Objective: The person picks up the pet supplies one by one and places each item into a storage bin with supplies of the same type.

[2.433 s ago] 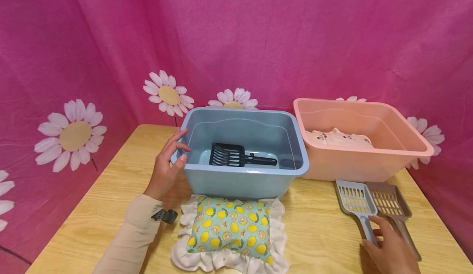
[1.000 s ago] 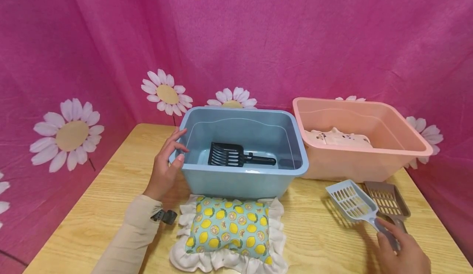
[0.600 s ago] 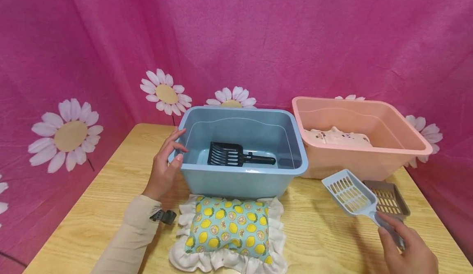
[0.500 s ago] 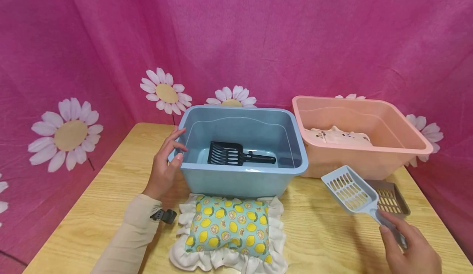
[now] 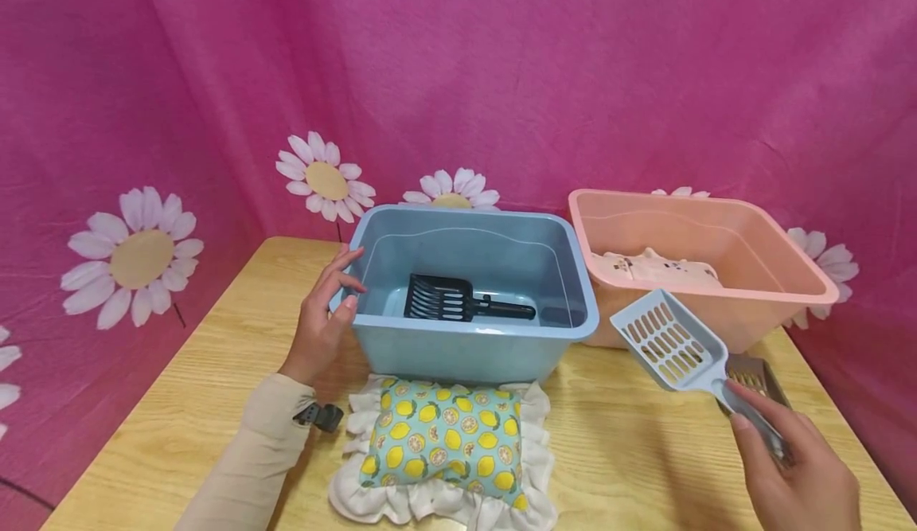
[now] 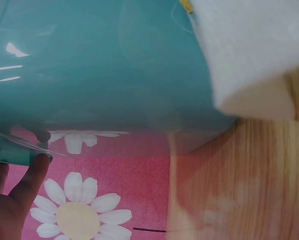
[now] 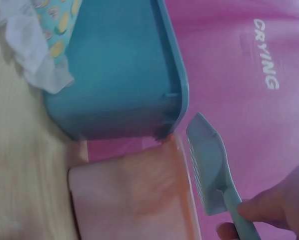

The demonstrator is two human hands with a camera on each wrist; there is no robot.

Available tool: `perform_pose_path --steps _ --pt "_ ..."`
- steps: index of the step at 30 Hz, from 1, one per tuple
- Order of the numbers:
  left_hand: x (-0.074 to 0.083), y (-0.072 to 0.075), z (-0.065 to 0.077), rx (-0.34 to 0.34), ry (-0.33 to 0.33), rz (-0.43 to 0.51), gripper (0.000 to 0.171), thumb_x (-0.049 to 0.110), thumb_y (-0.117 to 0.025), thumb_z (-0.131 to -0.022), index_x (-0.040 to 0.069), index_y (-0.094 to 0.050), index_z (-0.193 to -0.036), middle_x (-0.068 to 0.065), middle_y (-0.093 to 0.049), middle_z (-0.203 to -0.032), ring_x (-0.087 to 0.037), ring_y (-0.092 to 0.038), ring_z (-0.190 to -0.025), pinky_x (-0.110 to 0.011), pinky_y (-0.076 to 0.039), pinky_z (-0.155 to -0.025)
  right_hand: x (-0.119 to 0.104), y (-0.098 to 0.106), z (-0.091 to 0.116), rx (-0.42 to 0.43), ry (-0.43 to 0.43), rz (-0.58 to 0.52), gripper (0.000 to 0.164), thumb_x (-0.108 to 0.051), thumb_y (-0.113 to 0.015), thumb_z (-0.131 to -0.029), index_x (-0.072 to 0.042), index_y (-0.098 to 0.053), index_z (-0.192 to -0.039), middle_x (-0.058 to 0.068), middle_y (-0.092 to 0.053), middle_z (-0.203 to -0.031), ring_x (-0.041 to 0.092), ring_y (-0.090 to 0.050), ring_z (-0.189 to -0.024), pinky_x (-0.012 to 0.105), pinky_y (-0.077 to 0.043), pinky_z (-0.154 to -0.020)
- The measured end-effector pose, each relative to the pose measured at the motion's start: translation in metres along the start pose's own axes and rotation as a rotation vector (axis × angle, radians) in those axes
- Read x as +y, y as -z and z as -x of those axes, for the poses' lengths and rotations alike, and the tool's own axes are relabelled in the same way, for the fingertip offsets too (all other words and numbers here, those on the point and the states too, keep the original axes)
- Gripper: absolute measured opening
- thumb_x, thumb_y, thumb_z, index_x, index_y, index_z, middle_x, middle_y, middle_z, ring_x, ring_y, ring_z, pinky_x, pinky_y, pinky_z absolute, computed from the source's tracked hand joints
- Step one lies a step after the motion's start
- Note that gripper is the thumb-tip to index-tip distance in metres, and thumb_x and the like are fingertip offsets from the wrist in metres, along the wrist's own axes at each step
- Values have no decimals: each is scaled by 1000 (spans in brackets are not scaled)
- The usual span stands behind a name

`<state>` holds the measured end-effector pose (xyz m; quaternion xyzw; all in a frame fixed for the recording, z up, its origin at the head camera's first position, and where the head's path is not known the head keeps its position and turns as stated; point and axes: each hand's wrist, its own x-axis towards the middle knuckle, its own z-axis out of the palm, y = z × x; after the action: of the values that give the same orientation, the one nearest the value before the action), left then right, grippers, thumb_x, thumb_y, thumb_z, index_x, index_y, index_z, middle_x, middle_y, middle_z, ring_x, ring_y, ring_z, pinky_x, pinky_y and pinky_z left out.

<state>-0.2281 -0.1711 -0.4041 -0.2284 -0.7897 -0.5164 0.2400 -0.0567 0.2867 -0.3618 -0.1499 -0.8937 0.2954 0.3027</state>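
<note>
My right hand [image 5: 805, 467] grips the handle of a light blue slotted litter scoop [image 5: 669, 340], raised over the table before the pink bin [image 5: 702, 308]. In the right wrist view, thumb and fingers hold the scoop's handle [image 7: 234, 205]. My left hand [image 5: 325, 320] rests on the left rim of the blue bin [image 5: 458, 352], its fingers loosely extended over the edge. Inside the blue bin lies a black litter scoop [image 5: 444, 298]. A brown scoop [image 5: 752, 376] lies on the table, partly hidden behind the light blue scoop and my right hand.
A lemon-print cushion [image 5: 444, 443] with white ruffles lies in front of the blue bin. A pale printed cloth item [image 5: 655, 267] sits in the pink bin. The wooden table [image 5: 609, 443] meets a pink daisy curtain [image 5: 501, 77] behind and at both sides.
My right hand has taken hold of the light blue scoop's handle and lifted it off the table, its head now turned leftward and higher. My left hand stays on the bin's rim.
</note>
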Motion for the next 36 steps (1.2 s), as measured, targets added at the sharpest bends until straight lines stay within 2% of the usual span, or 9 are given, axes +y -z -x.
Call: perform_pose_path --steps 5,12,18,25,32,36 --pt "-1 -2 -2 -5 4 6 23 21 -49 -86 5 -55 -101 1 -37 -152 -19 -18 -146 -65 -32 -103 -9 -2 -7 -25 78 -45 35 -11 -68 -88 -25 -69 -120 -13 -56 -88 -1 -47 -71 7 -36 -57" --pt "-2 -3 -2 -4 5 0 21 20 -49 -86 7 -55 -101 0 -37 -152 -19 -18 -146 -65 -33 -103 -16 -14 -16 -55 173 -159 37 -2 -68 -86 -18 -70 -119 -23 -59 -98 -6 -52 -82 3 -39 -67" --pt "-2 -2 -1 -8 7 7 19 18 -49 -86 9 -56 -101 2 -37 -152 -19 -18 -146 -64 -33 -103 -25 -24 -19 -64 219 -195 38 0 -69 -85 -16 -69 -119 -15 -60 -99 -2 -52 -85 3 -39 -67" --pt "-2 -1 1 -14 22 11 20 23 -49 -87 11 -56 -101 2 -37 -152 -18 -17 -146 -64 -34 -102 -38 -31 -26 -89 191 -198 36 -7 -69 -87 -20 -69 -120 -17 -60 -101 -2 -52 -81 5 -40 -64" --pt "-2 1 2 -19 22 17 23 20 -49 -87 5 -56 -102 3 -36 -152 -15 -17 -146 -65 -33 -102 -53 -40 -31 -123 254 -282 37 -3 -69 -85 -18 -70 -119 -9 -63 -100 2 -54 -76 8 -42 -60" --pt "-1 2 2 -18 16 11 22 19 -49 -87 6 -56 -103 3 -36 -152 -14 -17 -146 -64 -34 -102 -62 -46 -35 -142 298 -286 36 -4 -69 -86 -17 -69 -120 -2 -62 -93 5 -50 -72 12 -40 -56"
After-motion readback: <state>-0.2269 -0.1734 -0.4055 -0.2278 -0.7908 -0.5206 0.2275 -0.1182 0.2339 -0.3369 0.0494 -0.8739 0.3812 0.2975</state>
